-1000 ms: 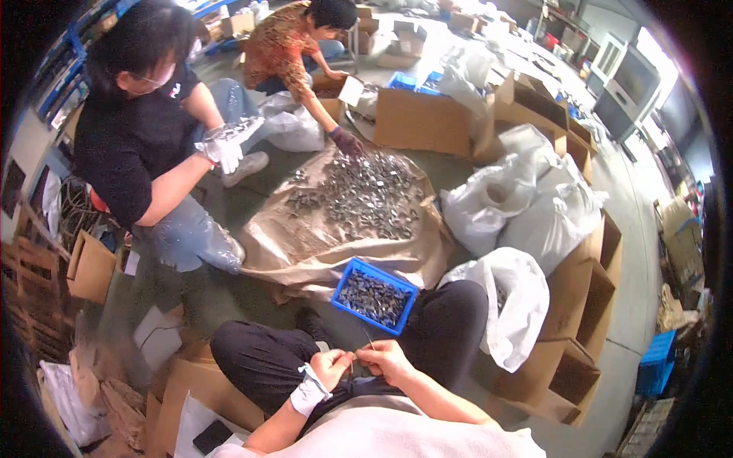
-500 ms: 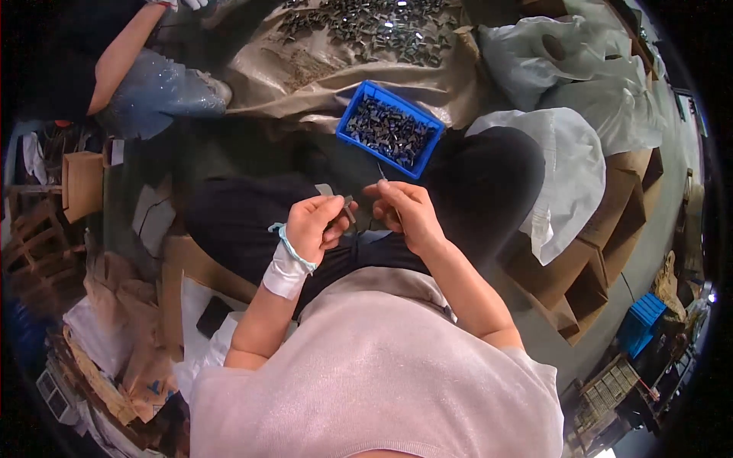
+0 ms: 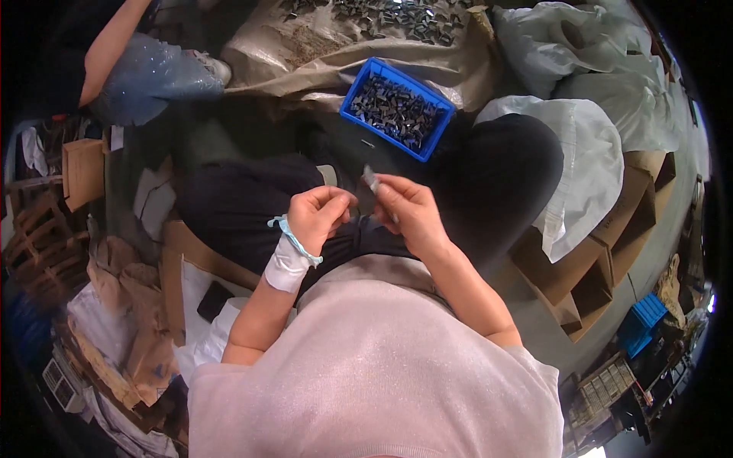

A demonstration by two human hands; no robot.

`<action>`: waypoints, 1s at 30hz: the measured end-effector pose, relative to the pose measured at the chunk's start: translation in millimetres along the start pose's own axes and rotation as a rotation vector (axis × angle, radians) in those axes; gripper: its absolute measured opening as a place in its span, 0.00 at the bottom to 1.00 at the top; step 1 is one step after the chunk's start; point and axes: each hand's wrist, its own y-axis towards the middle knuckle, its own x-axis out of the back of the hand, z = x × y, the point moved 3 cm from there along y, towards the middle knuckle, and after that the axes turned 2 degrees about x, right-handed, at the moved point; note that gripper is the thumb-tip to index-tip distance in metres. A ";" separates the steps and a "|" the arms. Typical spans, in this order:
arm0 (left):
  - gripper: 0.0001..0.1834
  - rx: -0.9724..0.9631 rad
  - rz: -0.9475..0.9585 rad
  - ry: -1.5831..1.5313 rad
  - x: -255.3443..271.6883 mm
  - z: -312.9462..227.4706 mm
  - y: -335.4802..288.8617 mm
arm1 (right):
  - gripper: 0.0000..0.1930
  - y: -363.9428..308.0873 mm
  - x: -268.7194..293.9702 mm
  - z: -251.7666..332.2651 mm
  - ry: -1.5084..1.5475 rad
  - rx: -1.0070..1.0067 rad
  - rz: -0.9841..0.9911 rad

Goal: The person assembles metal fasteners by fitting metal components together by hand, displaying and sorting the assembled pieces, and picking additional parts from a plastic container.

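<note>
My right hand is closed on a small grey metal piece, which sticks out past the thumb and fingertips. Just to its left, my left hand is pinched shut, thumb against forefinger. Whatever lies in that pinch is too small or hidden to make out. Both hands are above my lap, a short gap between them. Beyond them a blue plastic bin holds many small dark metal parts. On the dark floor near the bin lies a thin, bright metal piece.
A tan sheet with a heap of metal parts spreads beyond the bin. White sacks and open cardboard boxes stand to the right. Another person's arm and a clear plastic bag are at the upper left.
The metal piece seen in my left fingers is no longer visible there. My right hand now shows a grey piece where a thin one stuck out. The view has shifted slightly.
</note>
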 end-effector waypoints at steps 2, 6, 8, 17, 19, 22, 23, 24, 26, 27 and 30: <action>0.09 0.047 -0.080 0.006 9.4 5.6 1.7 | 0.13 3.7 16.3 2.2 0.062 0.003 -0.142; 0.08 0.051 -0.214 -0.209 38.6 8.9 15.1 | 0.14 8.1 42.1 25.4 0.183 0.051 -0.187; 0.08 0.024 -0.247 -0.250 44.0 8.8 33.0 | 0.16 9.0 43.8 38.3 0.245 0.102 -0.145; 0.09 -0.007 -0.316 0.391 17.7 123.9 183.0 | 0.14 40.4 35.2 83.9 0.205 0.223 -0.181; 0.10 -0.010 -0.310 0.576 21.0 167.7 209.8 | 0.12 49.6 35.6 79.6 0.211 0.159 -0.253; 0.13 0.041 -0.219 0.956 -8.8 176.0 220.2 | 0.12 52.4 51.7 65.3 0.172 0.118 -0.387; 0.13 0.057 -0.159 1.009 -14.0 177.3 222.4 | 0.12 52.2 52.9 63.0 0.141 0.105 -0.425; 0.13 0.021 -0.162 1.156 -22.6 176.4 222.9 | 0.12 51.2 54.1 60.8 0.131 0.101 -0.431; 0.13 -0.014 -0.111 1.352 -26.4 190.4 236.3 | 0.12 54.9 52.3 56.5 0.116 0.103 -0.437; 0.16 -0.013 -0.047 1.399 -24.5 209.3 251.1 | 0.13 57.5 50.8 55.8 0.094 0.106 -0.438; 0.20 0.160 0.087 1.114 -21.3 231.5 266.5 | 0.13 63.4 46.0 52.5 0.073 0.097 -0.439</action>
